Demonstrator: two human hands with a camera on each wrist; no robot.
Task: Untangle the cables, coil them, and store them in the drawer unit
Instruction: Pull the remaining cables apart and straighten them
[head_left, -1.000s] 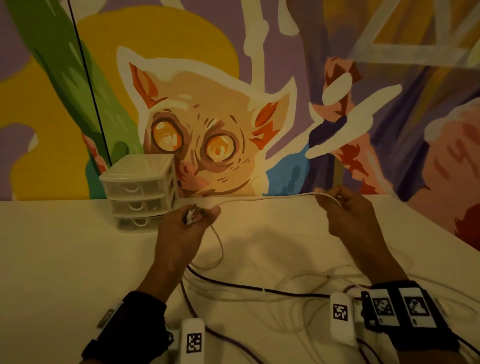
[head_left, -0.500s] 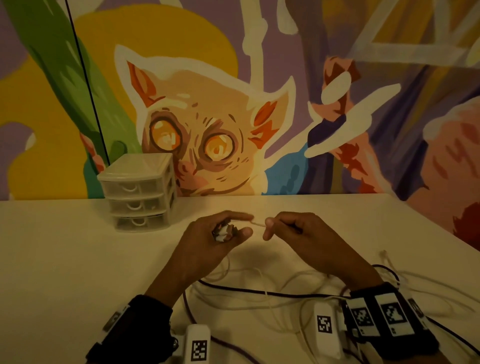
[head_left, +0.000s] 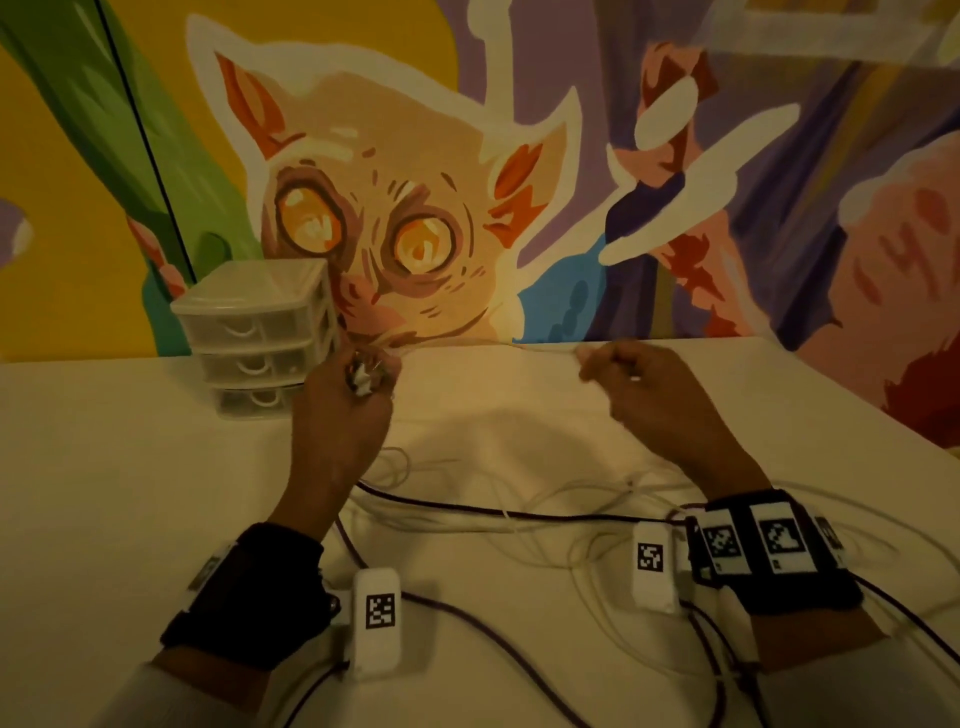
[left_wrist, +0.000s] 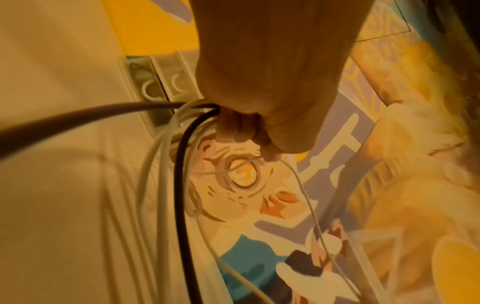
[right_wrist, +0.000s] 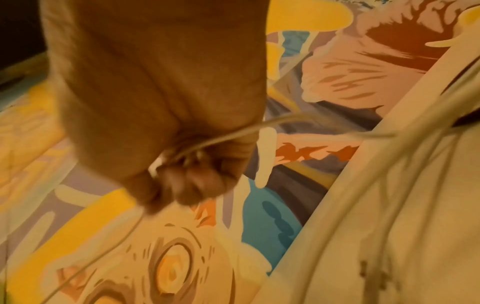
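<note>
My left hand (head_left: 358, 384) is raised beside the drawer unit (head_left: 260, 332) and grips a small coil of thin white cable (head_left: 363, 371) with its plug ends. In the left wrist view that hand (left_wrist: 249, 127) also has a dark cable (left_wrist: 182, 174) running through its fist. A taut stretch of the white cable (head_left: 493, 344) runs to my right hand (head_left: 613, 364), which pinches it between thumb and fingers; the right wrist view shows the strand (right_wrist: 221, 137) crossing the curled fingers (right_wrist: 192, 181). A tangle of white cables (head_left: 519, 499) and a dark cable (head_left: 467, 509) lies on the table below both wrists.
The clear three-drawer unit stands at the back left of the white table (head_left: 104, 467), against a painted mural wall (head_left: 519, 156); its drawers look closed. The table's right edge (head_left: 883, 415) runs diagonally near my right hand. More dark cable (head_left: 493, 639) trails toward the near edge.
Half a second ago both hands were close together at the table's middle. They have since pulled apart and risen, the left toward the drawer unit, stretching the white cable between them.
</note>
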